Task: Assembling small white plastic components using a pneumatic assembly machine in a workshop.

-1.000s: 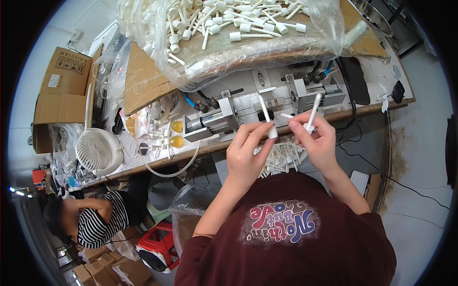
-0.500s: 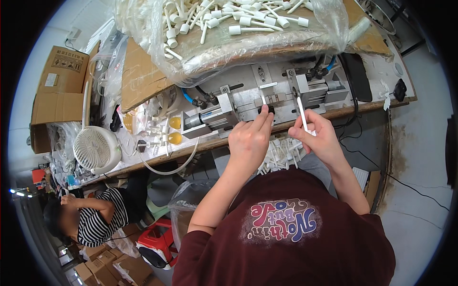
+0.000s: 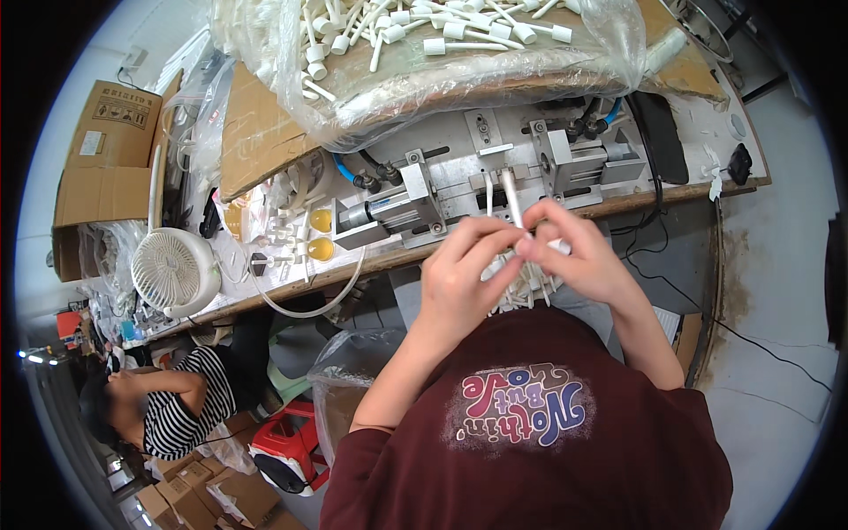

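Note:
My two hands meet just in front of the metal fixture (image 3: 508, 181), fingertips together. My right hand (image 3: 587, 265) is closed round a white plastic stick (image 3: 512, 201) that points up toward the fixture; a bit of white shows by its palm. Beside it my left hand (image 3: 464, 278) has its fingers bent and pinched against the right fingertips; what they hold, if anything, is hidden. A second thin white stick (image 3: 489, 194) stands at the fixture's left part. Below the hands, a pile of white capped sticks (image 3: 534, 287) lies on my lap.
Metal cylinder units flank the fixture, left (image 3: 397, 208) and right (image 3: 592, 163). Behind it, a plastic-lined carton (image 3: 406, 97) holds many capped sticks. A white fan (image 3: 177, 272) and yellow round pieces (image 3: 321, 248) are to the left. A person in stripes (image 3: 190, 402) sits at lower left.
My left hand has drawn back from the fixture toward me. My right hand has moved left to meet it, bringing the white stick before the fixture.

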The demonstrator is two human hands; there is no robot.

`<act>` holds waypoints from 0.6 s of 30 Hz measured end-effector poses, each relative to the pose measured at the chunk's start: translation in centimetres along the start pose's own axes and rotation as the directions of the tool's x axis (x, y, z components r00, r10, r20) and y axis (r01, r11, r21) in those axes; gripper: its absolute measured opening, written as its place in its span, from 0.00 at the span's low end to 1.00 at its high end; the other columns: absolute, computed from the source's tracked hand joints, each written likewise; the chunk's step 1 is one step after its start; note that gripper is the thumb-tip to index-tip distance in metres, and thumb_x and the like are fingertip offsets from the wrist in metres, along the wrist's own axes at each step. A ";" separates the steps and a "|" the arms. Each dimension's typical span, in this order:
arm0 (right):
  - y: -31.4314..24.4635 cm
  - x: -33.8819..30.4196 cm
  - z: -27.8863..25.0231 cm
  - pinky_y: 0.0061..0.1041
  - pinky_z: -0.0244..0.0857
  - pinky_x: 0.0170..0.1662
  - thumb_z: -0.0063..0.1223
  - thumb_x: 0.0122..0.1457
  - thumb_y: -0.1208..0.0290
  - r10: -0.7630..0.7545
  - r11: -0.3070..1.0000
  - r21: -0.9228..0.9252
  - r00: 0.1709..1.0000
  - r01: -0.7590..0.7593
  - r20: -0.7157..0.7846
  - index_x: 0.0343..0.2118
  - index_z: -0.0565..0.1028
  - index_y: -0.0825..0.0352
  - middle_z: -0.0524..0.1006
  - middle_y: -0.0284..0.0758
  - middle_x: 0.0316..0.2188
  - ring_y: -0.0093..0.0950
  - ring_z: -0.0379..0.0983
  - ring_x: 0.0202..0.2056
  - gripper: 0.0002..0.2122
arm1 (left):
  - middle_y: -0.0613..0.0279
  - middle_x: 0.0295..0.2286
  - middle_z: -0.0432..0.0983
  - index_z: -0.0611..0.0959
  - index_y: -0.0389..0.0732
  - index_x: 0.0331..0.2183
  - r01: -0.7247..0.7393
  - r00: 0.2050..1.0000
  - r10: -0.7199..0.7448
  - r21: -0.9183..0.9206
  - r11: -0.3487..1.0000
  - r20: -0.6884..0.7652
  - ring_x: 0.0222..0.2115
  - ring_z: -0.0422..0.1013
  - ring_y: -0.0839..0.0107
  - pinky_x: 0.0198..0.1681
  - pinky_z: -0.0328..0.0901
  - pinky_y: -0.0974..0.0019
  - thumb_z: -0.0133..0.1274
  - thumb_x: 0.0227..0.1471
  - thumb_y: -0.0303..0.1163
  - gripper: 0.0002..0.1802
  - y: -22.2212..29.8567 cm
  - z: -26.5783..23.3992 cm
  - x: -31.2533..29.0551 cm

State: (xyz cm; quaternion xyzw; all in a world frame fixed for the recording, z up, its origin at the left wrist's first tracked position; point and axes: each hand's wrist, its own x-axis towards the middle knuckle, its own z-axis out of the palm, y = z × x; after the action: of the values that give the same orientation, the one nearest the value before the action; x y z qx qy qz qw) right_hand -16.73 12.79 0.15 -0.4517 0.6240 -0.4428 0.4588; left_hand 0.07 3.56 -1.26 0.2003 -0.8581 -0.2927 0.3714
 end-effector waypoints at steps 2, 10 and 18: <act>-0.4 -0.1 -1.1 0.19 0.64 0.32 0.54 0.61 0.66 0.037 0.992 0.120 0.998 -0.032 -0.045 0.46 0.71 0.69 0.78 0.32 0.27 0.17 0.71 0.28 0.14 | 0.61 0.38 0.80 0.85 0.38 0.36 0.009 1.000 -0.007 0.204 0.979 -0.011 0.32 0.77 0.66 0.34 0.72 0.67 0.65 0.39 0.23 0.16 -0.3 -0.5 -0.2; -1.9 -1.5 -1.6 0.19 0.68 0.39 0.47 0.63 0.79 -0.116 0.927 0.342 0.985 0.153 -0.127 0.52 0.69 0.74 0.75 0.40 0.46 0.21 0.75 0.38 0.14 | 0.61 0.44 0.80 0.85 0.37 0.37 -0.099 0.985 0.023 0.454 0.886 0.170 0.25 0.77 0.70 0.28 0.68 0.67 0.61 0.45 0.25 0.13 -2.1 1.1 0.5; -1.4 -1.9 -1.3 0.21 0.73 0.43 0.52 0.58 0.86 -0.232 0.890 0.328 0.934 0.316 -0.273 0.44 0.70 0.74 0.64 0.47 0.59 0.30 0.77 0.47 0.11 | 0.60 0.44 0.81 0.85 0.38 0.38 -0.082 0.992 0.025 0.503 0.860 0.120 0.25 0.77 0.70 0.27 0.67 0.68 0.62 0.45 0.25 0.14 -1.9 1.5 0.0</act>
State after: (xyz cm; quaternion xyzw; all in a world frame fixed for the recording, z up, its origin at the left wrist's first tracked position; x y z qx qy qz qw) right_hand -17.42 14.55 2.09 -0.3887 0.5080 -0.6604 0.3934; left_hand -0.78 2.71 -3.32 0.2505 -0.9290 -0.0570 0.2664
